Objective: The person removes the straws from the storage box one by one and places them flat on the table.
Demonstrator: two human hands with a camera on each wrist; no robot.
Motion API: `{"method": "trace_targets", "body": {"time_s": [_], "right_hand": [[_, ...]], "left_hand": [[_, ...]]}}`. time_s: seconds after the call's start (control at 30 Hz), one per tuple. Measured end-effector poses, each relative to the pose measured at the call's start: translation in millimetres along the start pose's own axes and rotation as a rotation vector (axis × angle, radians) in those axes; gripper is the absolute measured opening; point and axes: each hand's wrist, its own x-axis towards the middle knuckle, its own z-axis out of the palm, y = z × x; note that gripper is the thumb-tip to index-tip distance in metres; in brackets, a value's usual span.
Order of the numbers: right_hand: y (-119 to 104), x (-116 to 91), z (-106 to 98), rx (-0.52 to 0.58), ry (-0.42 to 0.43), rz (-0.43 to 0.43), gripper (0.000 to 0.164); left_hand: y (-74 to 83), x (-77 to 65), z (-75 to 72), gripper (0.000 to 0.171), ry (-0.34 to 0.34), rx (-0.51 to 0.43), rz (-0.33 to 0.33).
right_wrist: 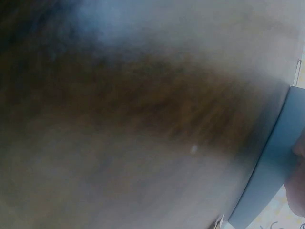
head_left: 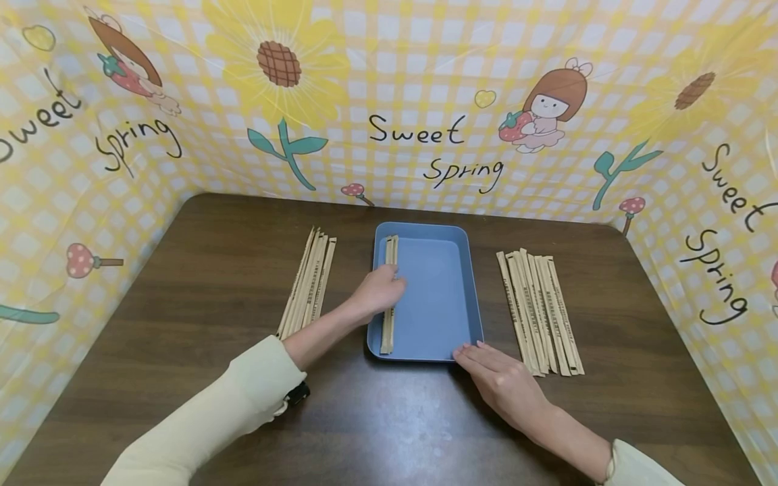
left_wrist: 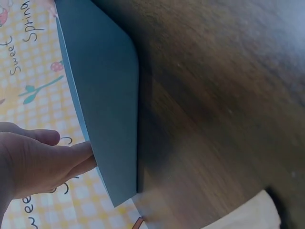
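A blue rectangular tray [head_left: 433,290] lies on the table. Along its left inner side lie a couple of paper-wrapped straws [head_left: 387,334], lengthwise. My left hand [head_left: 378,290] reaches over the left rim and touches these straws about midway. In the left wrist view, the fingers [left_wrist: 78,155] of that hand dip behind the tray wall [left_wrist: 107,105], which hides their tips, while the thumb stays apart from them. My right hand [head_left: 507,385] rests its straightened fingers on the tray's near right corner; a blurred part of it shows against the tray wall [right_wrist: 267,176] in the right wrist view.
Left of the tray lies a bunch of wrapped straws [head_left: 313,277], partly behind the left forearm. A wider bunch of similar straws [head_left: 541,314] lies to the right, beyond the right hand. A yellow checked cloth [head_left: 419,81] borders the dark wooden table [head_left: 182,283] at the back and sides.
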Motion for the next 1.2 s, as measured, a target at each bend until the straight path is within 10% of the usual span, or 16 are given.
{"method": "trace_targets", "body": {"time_s": [0.77,1.0,1.2], "right_hand": [[0,0,-2,0.004,-0.04,0.008,0.042],[1,0,-3,0.006,-0.044,0.007,0.044],[1,1,-4,0.005,-0.056,0.007,0.045]], "left_hand": [[-8.8,20.9,12.8,0.05,0.085,0.06,0.03],[-15.0,27.7,16.3,0.008,0.066,0.13,0.087],[-19.1,33.4,20.6,0.009,0.075,0.194,0.111]]}}
